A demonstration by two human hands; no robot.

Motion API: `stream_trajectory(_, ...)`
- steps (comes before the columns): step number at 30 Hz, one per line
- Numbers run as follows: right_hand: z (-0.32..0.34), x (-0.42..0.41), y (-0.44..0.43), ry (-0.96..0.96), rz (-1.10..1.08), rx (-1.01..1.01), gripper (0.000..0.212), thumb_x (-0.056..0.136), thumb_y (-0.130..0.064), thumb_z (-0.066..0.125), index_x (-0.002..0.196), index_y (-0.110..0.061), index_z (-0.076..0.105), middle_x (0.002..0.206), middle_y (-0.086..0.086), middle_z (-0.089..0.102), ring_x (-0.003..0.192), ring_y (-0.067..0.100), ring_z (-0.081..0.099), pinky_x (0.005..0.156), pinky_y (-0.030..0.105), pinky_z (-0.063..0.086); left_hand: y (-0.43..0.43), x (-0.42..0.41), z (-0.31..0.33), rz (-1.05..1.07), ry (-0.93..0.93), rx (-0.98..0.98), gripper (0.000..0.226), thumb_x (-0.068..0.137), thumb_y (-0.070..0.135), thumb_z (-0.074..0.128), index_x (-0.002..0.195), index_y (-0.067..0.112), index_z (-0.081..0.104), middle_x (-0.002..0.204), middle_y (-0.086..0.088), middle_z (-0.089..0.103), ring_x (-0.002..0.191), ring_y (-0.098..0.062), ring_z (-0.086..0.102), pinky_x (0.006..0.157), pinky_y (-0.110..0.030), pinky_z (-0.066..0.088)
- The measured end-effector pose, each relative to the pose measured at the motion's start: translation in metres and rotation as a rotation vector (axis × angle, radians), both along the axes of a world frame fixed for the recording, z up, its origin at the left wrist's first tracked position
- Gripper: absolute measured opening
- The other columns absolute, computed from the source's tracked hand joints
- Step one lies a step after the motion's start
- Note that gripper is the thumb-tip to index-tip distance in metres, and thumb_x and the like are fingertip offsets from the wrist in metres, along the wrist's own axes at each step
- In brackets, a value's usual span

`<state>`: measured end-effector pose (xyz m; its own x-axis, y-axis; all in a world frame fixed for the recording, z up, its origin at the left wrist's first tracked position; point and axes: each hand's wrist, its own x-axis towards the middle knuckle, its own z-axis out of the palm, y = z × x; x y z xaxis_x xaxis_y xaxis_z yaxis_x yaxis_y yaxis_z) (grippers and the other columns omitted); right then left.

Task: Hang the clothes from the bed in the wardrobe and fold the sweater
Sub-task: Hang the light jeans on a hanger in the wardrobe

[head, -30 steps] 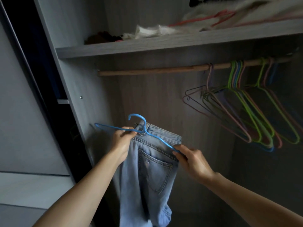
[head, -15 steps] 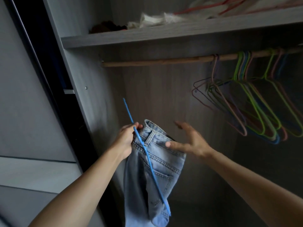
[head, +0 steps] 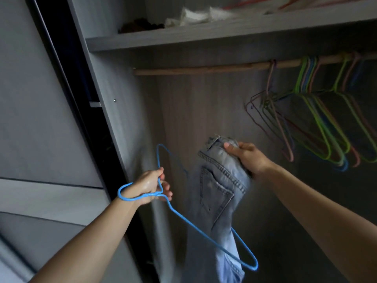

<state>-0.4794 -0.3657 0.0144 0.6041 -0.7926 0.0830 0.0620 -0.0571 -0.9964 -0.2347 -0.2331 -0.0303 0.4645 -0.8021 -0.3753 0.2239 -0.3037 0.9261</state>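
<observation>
Head view: under the rail (head: 193, 70), your left hand (head: 150, 183) pinches the blue hanger (head: 195, 227) at its neck, hook turned back toward your wrist and frame tipped downward across the jeans' legs. Your right hand (head: 247, 158) grips the jeans (head: 216, 193) bunched at the waistband, well below the rail's bare middle, legs hanging free. The split hold looks meant for threading denim through the frame. Spare hangers (head: 301, 78) crowd the rail's right end.

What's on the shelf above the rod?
White fabric, a dark brownish heap and reddish hangers. The shelf edge hides whatever lies further back.
</observation>
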Motion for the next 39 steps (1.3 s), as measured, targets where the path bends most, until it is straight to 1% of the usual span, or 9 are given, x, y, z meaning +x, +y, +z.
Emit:
stream_trajectory(6,0.027,0.012,0.001,-0.079,-0.041,-0.01,0.032,0.097,-0.021,0.056,0.11,0.009,0.062,0.101,0.025,0.069,0.089,0.034,0.068,0.078,0.041,0.058,0.001,-0.033,-0.022,-0.297,-0.217,0.233,0.036,0.103,0.026,0.033,0.07,0.014,0.041,0.038,-0.003,0.042,0.028,-0.018,0.042,0.035,-0.023,0.044)
stream_trajectory(11,0.026,-0.007,-0.028,-0.133,-0.297,0.017,0.024,0.095,-0.026,0.061,0.102,-0.005,0.069,0.098,0.014,0.072,0.088,0.027,0.07,0.077,0.036,0.058,0.01,-0.024,-0.025,-0.322,-0.144,0.196,0.039,0.105,0.032,0.029,0.073,0.013,0.042,0.036,0.002,0.031,0.024,-0.013,0.029,0.037,-0.014,0.031)
stream_trajectory(14,-0.011,-0.027,-0.042,0.141,-0.477,-0.161,0.017,0.094,-0.029,0.062,0.083,-0.017,0.067,0.081,0.002,0.069,0.074,0.022,0.065,0.064,0.018,0.051,0.014,0.002,-0.014,-0.189,0.044,0.074,0.031,0.104,0.033,0.033,0.087,0.011,0.047,0.038,0.003,0.03,0.023,-0.009,0.025,0.035,-0.01,0.025)
stream_trajectory(19,-0.107,-0.047,-0.049,0.67,-0.459,-0.327,0.017,0.097,-0.024,0.052,0.1,-0.011,0.062,0.098,0.015,0.065,0.094,0.032,0.062,0.077,0.032,0.044,0.016,0.018,0.016,-0.018,0.423,-0.168,0.034,0.098,0.032,0.033,0.099,0.001,0.048,0.059,-0.014,0.051,0.033,-0.012,0.034,0.03,-0.01,0.023)
stream_trajectory(27,-0.195,-0.057,-0.003,1.263,-0.328,-0.216,0.041,0.089,-0.036,0.049,0.126,-0.018,0.052,0.124,0.01,0.062,0.108,0.031,0.061,0.083,0.033,0.048,0.018,-0.009,0.045,-0.241,0.121,-0.068,0.059,0.092,0.041,0.035,0.114,-0.011,0.053,0.067,-0.023,0.061,0.036,-0.015,0.033,0.032,-0.01,0.021)
stream_trajectory(31,-0.167,-0.017,0.007,0.838,-0.217,-0.425,0.068,0.075,-0.056,0.071,0.133,-0.03,0.048,0.122,-0.006,0.061,0.112,0.021,0.06,0.086,0.029,0.047,0.013,-0.033,0.062,-0.407,0.002,-0.008,0.055,0.092,0.033,0.032,0.116,-0.012,0.053,0.077,-0.03,0.063,0.038,-0.014,0.036,0.031,-0.011,0.02)
stream_trajectory(33,-0.145,0.009,0.013,0.544,-0.166,-0.339,0.056,0.063,-0.064,0.076,0.105,-0.027,0.065,0.097,-0.017,0.068,0.091,0.009,0.066,0.077,0.027,0.049,0.014,-0.04,0.069,-0.469,-0.032,0.002,0.056,0.092,0.033,0.031,0.118,-0.012,0.052,0.084,-0.034,0.063,0.039,-0.016,0.038,0.031,-0.012,0.02)
stream_trajectory(36,-0.137,0.033,0.018,0.409,-0.105,-0.229,0.046,0.065,-0.058,0.079,0.072,-0.016,0.064,0.068,-0.012,0.061,0.063,0.006,0.055,0.061,0.029,0.044,0.019,-0.037,0.081,-0.459,-0.067,-0.013,0.055,0.09,0.032,0.031,0.12,-0.01,0.051,0.095,-0.04,0.061,0.04,-0.02,0.043,0.031,-0.013,0.024)
stream_trajectory(39,-0.139,0.044,0.022,0.272,-0.14,-0.091,0.033,0.079,-0.04,0.078,0.066,-0.015,0.061,0.062,0.001,0.052,0.058,0.013,0.047,0.055,0.031,0.038,0.034,-0.018,0.091,-0.424,-0.052,-0.069,0.057,0.079,0.026,0.034,0.123,-0.007,0.051,0.107,-0.043,0.059,0.043,-0.021,0.045,0.034,-0.015,0.028)
